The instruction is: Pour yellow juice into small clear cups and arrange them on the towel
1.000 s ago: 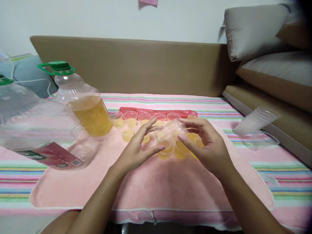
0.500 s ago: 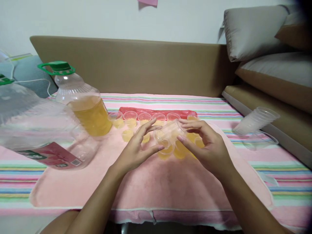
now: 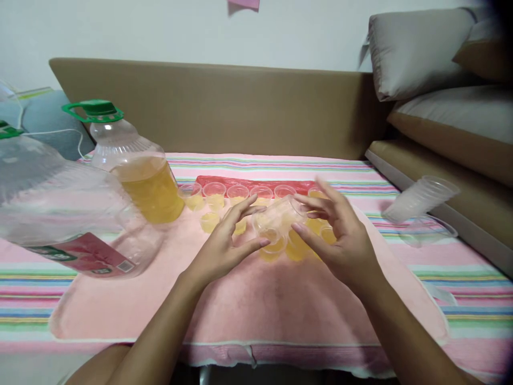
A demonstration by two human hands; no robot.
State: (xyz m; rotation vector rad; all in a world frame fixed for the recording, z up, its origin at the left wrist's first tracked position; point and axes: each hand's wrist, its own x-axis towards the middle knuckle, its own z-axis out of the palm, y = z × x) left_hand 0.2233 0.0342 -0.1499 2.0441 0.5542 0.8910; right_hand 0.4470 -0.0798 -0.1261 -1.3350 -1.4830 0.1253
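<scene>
Between my two hands a clear plastic cup (image 3: pixel 279 215) lies tilted on its side, above the cups on the pink mat. My left hand (image 3: pixel 226 238) has its fingertips and thumb around the cup's left end. At the right end, my right hand (image 3: pixel 334 227) grips it with thumb and some fingers, another finger raised and blurred. Beneath and behind, several clear cups with yellow drink, such as one cup (image 3: pixel 214 198), stand in rows. Some are partly hidden by my hands.
A large bottle of yellow drink (image 3: pixel 150 187) stands at left behind a mostly clear bottle (image 3: pixel 100 214). A cup stack (image 3: pixel 420 199) and a loose cup (image 3: pixel 428 232) lie at right. Behind the cups is a red plastic wrapper (image 3: pixel 256 184). Cushions (image 3: pixel 420 53) are piled at right.
A finger of my right hand has lifted up and away from the cup. The left hand and the tilted cup stay in nearly the same place.
</scene>
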